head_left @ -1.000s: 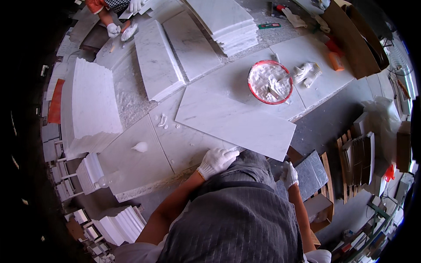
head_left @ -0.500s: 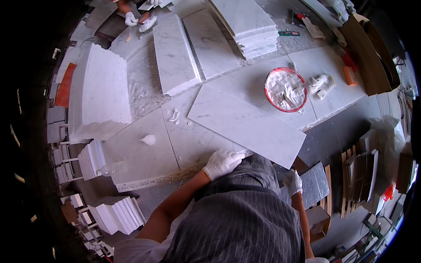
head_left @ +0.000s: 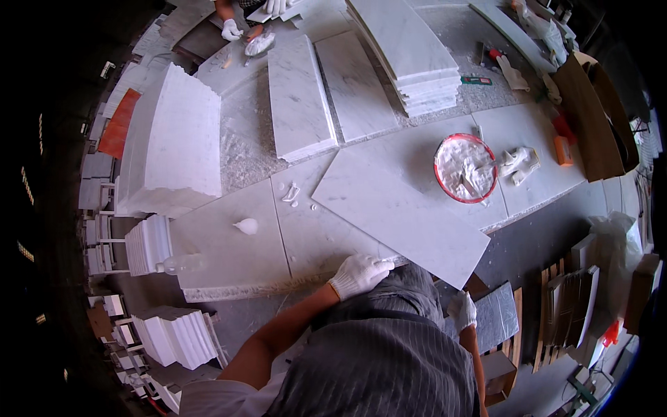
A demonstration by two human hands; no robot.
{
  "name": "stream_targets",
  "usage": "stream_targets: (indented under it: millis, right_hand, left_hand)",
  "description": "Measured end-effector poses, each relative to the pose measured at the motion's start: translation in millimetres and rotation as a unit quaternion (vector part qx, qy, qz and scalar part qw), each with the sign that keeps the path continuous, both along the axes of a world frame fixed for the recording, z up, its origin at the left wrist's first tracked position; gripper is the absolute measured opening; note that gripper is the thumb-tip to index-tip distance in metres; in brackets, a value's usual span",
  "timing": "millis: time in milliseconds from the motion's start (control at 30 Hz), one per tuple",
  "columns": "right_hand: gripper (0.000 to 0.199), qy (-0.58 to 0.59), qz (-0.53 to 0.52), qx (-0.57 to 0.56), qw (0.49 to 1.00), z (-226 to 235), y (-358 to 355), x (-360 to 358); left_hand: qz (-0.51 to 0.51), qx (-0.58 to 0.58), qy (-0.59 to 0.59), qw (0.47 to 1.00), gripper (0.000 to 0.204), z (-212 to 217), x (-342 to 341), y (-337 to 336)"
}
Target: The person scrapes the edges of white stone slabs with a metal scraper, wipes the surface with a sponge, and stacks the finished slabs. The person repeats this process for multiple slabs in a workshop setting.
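Observation:
My left hand [head_left: 361, 276], in a white knit glove, rests at the front edge of the workbench, fingers lying flat and pointing right. Just beyond it, a pale marble slab [head_left: 403, 219] lies askew, one corner jutting past the bench edge. My right hand [head_left: 462, 311], also gloved, hangs low at my right side near a grey slab [head_left: 495, 316]; its fingers are partly hidden, and nothing shows in it. A red-rimmed bucket of white paste [head_left: 458, 156] stands behind the slab, a flat blade in the paste. Right of the bucket lies a crumpled white glove [head_left: 520, 164].
Marble slabs [head_left: 431, 90] are stacked at the back, with a tall white stack [head_left: 174, 139] at left. A cardboard box [head_left: 590, 118] stands at far right. Across the bench, another person's gloved hand [head_left: 231, 30] is near a white-smeared tool. A clear bottle [head_left: 182, 264] lies at front left.
The view has tilted, so the bench and its things sit lower and slightly farther right in the picture. My left hand stays at the edge; my right hand still hangs low.

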State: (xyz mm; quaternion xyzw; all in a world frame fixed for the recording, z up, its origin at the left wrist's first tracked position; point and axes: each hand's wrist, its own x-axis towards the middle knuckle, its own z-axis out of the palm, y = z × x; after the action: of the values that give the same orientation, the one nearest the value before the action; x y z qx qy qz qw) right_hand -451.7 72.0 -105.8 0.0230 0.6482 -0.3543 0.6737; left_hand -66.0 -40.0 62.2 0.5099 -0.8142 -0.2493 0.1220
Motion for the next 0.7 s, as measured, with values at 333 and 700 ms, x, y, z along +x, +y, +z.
stream_targets:
  millis: [333, 700]
  right_hand:
    - [0.032, -0.031, -0.017, -0.02, 0.999, 17.4, -6.5, 7.4]
    - [0.038, 0.007, -0.01, -0.002, 1.0, 22.7, -4.7, 3.3]
  left_hand:
    - [0.023, -0.019, -0.006, 1.0, 0.017, 1.0, -0.8, -1.3]
    - [-0.057, -0.115, -0.191, 0.973, 0.062, -33.7, -8.6, -63.5]
